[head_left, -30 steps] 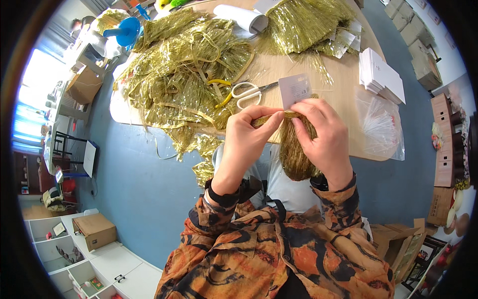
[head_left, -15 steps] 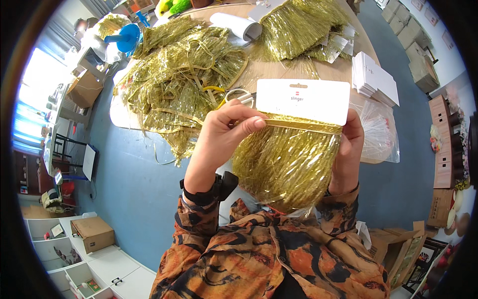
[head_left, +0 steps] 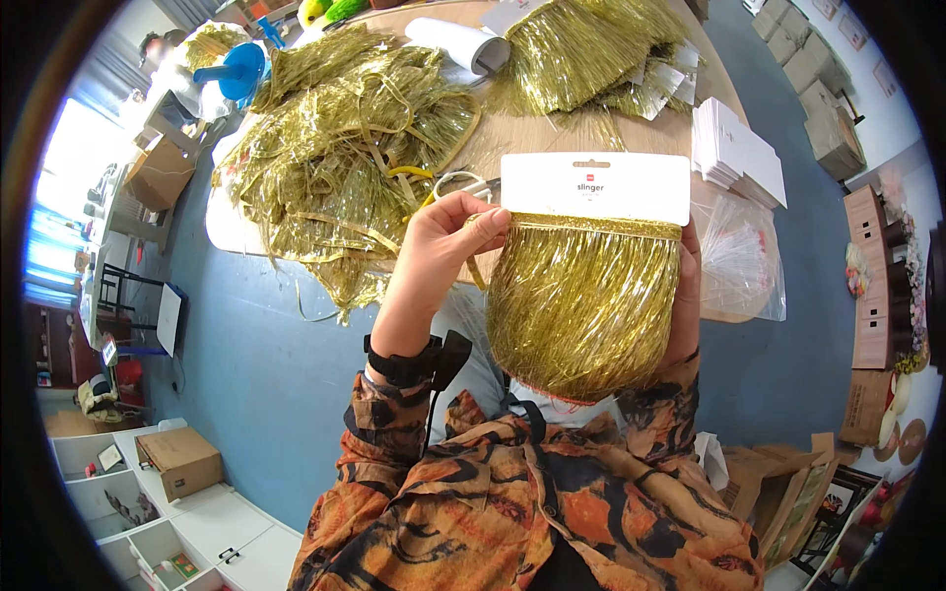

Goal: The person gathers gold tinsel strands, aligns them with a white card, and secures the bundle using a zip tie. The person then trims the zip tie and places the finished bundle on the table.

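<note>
Gold tinsel fringe (head_left: 586,305) hangs from a white header card (head_left: 537,192) in front of my chest. Its braided top band runs straight along the card's lower part. My left hand (head_left: 439,246) pinches the band's left end between thumb and fingers. The right edge is gripped by my right hand (head_left: 688,300), whose fingers are partly hidden behind the card and fringe. A loose tail of gold band dangles below my left hand. Just beyond that hand, white-handled scissors (head_left: 455,178) lie on the table next to a yellow-handled tool (head_left: 409,171).
A big heap of gold tinsel fringe (head_left: 340,158) covers the table's left side. Carded fringes (head_left: 581,59) are stacked at the back, near a white roll (head_left: 458,44). White cards (head_left: 734,148) and a clear bag of plastic fasteners (head_left: 734,261) lie to the right.
The card and fringe have turned to face me more squarely, and the band is straighter. My left hand has shifted slightly up toward the card's corner. The fringe's bottom has risen a little.
</note>
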`<state>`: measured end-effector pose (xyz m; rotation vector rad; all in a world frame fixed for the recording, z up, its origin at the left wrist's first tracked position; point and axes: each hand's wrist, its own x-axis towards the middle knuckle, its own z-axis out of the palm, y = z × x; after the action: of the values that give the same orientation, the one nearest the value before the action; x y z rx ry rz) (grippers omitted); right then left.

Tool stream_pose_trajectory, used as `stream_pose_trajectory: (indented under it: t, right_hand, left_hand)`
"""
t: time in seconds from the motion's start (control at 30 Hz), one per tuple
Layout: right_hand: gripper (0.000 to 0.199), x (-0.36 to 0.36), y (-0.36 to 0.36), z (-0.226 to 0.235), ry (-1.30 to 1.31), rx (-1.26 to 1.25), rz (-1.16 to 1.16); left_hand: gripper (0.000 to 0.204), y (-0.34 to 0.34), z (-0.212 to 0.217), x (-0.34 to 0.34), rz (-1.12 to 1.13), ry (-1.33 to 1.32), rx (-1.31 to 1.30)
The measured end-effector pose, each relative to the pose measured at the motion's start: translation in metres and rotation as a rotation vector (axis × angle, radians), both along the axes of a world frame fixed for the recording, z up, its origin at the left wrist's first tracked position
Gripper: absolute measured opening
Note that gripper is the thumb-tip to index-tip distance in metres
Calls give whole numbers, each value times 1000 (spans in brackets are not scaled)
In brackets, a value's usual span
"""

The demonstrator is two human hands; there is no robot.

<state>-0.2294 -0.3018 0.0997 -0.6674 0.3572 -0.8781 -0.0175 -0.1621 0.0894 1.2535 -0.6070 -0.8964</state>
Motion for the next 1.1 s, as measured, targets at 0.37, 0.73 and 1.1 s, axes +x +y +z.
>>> stream_pose_trajectory:
  t: [0.37, 0.73, 1.1]
  right_hand:
    - [41, -5, -56, -75, 286, -567, -62]
    - [14, -5, -73, -91, 550, -665, 5]
    - [13, 12, -24, -24, 1021, -1429, -619]
  left_hand:
    - [20, -38, -63, 15, 110, -40, 104]
    - [20, -40, -60, 9, 87, -20, 172]
    - [20, -45, -65, 3, 135, -36, 141]
